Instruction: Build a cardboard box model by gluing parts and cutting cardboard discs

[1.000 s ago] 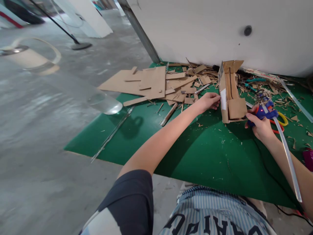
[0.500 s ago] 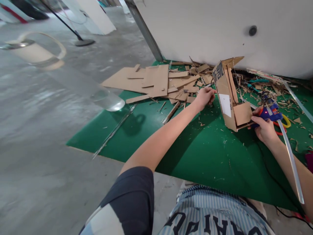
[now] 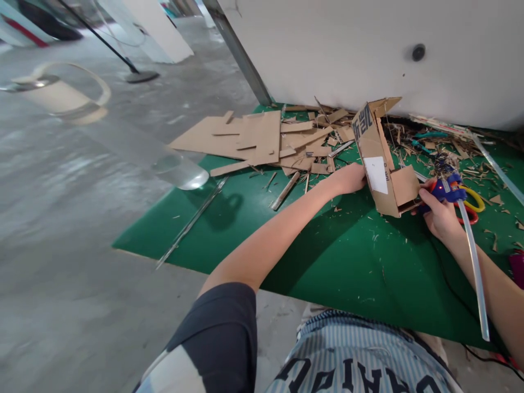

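Observation:
A small cardboard box structure with a white label leans tilted on the green mat. My left hand rests against its left lower side, fingers curled behind the edge. My right hand grips a blue glue gun with a red light, its nozzle at the box's lower right corner. A long clear glue stick sticks out of the gun's back toward me.
Flat cardboard sheets and offcuts lie at the mat's far left. Scissors with yellow and red handles sit beyond the gun. A metal ruler lies at the mat's left edge. A white wall stands behind. Scraps litter the far right.
The box has tipped from upright to leaning left. My left hand moved from its side up and back down to its lower left edge. The glue gun stayed at the box's corner.

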`<action>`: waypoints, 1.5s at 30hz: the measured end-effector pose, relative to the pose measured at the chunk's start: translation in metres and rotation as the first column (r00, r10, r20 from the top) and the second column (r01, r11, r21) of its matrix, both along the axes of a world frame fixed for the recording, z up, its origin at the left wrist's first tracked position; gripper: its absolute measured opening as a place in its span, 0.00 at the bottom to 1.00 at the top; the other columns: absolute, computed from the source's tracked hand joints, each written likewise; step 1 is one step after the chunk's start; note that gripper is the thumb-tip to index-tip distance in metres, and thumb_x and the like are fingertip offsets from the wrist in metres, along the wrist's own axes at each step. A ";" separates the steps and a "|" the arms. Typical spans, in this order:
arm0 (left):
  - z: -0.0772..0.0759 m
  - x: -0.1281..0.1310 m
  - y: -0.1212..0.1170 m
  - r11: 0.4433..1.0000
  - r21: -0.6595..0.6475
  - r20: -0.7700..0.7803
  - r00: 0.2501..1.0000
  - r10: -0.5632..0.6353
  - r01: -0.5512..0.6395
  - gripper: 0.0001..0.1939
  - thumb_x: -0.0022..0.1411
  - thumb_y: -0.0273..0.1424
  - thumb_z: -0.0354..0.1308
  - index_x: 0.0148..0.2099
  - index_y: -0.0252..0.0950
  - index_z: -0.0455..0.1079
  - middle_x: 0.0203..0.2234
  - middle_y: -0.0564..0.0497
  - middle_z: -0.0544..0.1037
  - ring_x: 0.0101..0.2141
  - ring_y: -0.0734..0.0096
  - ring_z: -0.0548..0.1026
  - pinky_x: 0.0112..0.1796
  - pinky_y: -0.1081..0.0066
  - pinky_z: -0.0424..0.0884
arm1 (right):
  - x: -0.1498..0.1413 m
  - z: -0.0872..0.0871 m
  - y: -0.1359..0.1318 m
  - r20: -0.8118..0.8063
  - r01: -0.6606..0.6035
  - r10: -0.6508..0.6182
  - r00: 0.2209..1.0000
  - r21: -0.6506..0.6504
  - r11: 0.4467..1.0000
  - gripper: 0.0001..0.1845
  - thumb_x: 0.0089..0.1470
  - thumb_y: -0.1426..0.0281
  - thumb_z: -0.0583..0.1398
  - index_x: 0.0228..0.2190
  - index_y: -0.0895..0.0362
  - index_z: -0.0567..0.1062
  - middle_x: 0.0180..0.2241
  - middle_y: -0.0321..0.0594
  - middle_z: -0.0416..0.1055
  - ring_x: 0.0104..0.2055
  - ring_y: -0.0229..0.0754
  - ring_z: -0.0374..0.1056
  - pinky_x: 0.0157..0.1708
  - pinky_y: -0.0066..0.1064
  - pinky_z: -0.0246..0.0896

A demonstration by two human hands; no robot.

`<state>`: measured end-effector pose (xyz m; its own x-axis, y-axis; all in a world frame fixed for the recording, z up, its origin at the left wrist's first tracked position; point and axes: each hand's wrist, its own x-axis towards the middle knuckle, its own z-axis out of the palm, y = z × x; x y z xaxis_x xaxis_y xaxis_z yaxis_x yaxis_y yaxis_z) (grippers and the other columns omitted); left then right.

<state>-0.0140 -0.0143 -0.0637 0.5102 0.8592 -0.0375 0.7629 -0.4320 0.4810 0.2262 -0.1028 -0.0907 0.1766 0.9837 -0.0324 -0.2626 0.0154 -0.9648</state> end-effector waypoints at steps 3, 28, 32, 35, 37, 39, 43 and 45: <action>0.009 -0.002 -0.001 1.000 -0.019 -0.169 0.985 -0.019 0.016 0.09 0.63 0.25 0.52 0.37 0.32 0.75 0.37 0.35 0.80 0.41 0.48 0.80 0.40 0.61 0.75 | 0.001 -0.002 0.002 -0.021 -0.015 0.016 1.000 0.022 1.000 0.26 0.37 0.57 0.76 0.35 0.49 0.73 0.35 0.31 0.72 0.30 0.39 0.70 0.30 0.36 0.75; 0.036 0.002 -0.030 0.999 0.037 -0.580 0.814 0.034 -0.015 0.19 0.62 0.18 0.51 0.49 0.24 0.80 0.42 0.25 0.82 0.47 0.36 0.81 0.42 0.53 0.75 | 0.003 -0.013 0.007 0.076 -0.012 -0.001 0.997 0.168 0.986 0.19 0.45 0.54 0.74 0.34 0.48 0.76 0.31 0.32 0.68 0.33 0.38 0.64 0.34 0.32 0.66; 0.038 0.006 -0.036 0.999 0.031 -0.627 0.779 -0.013 0.041 0.17 0.66 0.23 0.52 0.49 0.25 0.81 0.43 0.27 0.83 0.46 0.39 0.81 0.40 0.57 0.75 | 0.004 -0.014 0.005 0.117 0.004 -0.028 0.993 0.205 0.979 0.18 0.47 0.54 0.72 0.34 0.49 0.75 0.31 0.32 0.68 0.33 0.39 0.64 0.36 0.33 0.66; 0.034 0.007 -0.039 0.993 0.032 -0.628 0.775 -0.066 0.110 0.19 0.69 0.28 0.50 0.48 0.26 0.81 0.42 0.29 0.83 0.44 0.43 0.82 0.39 0.58 0.74 | 0.005 -0.014 0.006 0.150 0.024 -0.055 0.987 0.201 0.979 0.20 0.46 0.52 0.72 0.34 0.50 0.75 0.31 0.33 0.69 0.34 0.40 0.65 0.39 0.35 0.66; 0.031 0.005 -0.042 0.988 0.041 -0.622 0.777 -0.092 0.150 0.20 0.70 0.30 0.49 0.48 0.27 0.81 0.41 0.32 0.84 0.44 0.46 0.82 0.40 0.59 0.73 | 0.005 -0.014 0.006 0.146 0.051 -0.079 0.986 0.185 0.981 0.21 0.43 0.52 0.73 0.32 0.50 0.74 0.32 0.33 0.69 0.36 0.41 0.65 0.42 0.37 0.66; 0.030 0.002 -0.046 0.981 0.051 -0.621 0.775 -0.117 0.189 0.20 0.70 0.31 0.48 0.48 0.28 0.80 0.40 0.34 0.84 0.43 0.48 0.82 0.39 0.60 0.71 | 0.004 -0.014 0.006 0.116 0.073 -0.092 0.989 0.160 0.984 0.23 0.40 0.51 0.74 0.31 0.50 0.74 0.32 0.33 0.70 0.37 0.41 0.66 0.45 0.38 0.66; 0.035 0.000 -0.057 0.954 -0.024 -0.602 0.758 -0.252 0.298 0.23 0.70 0.34 0.45 0.44 0.29 0.81 0.37 0.36 0.84 0.36 0.53 0.81 0.33 0.62 0.66 | 0.004 -0.013 0.006 0.057 0.047 -0.054 0.997 0.124 0.991 0.23 0.39 0.54 0.75 0.32 0.50 0.74 0.32 0.32 0.69 0.36 0.40 0.67 0.46 0.38 0.66; 0.041 0.002 -0.063 0.937 -0.116 -0.540 0.770 -0.339 0.331 0.24 0.71 0.36 0.44 0.43 0.31 0.80 0.35 0.38 0.83 0.31 0.58 0.78 0.30 0.63 0.63 | 0.004 -0.013 0.005 0.057 0.029 -0.037 0.998 0.132 0.991 0.21 0.42 0.55 0.74 0.33 0.50 0.73 0.31 0.31 0.68 0.34 0.39 0.66 0.45 0.37 0.66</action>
<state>-0.0118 -0.0771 -0.0231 0.6569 0.6351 -0.4064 0.7070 -0.7062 0.0392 0.2302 -0.0975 -0.1040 0.2069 0.9724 0.1078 -0.2026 0.1504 -0.9676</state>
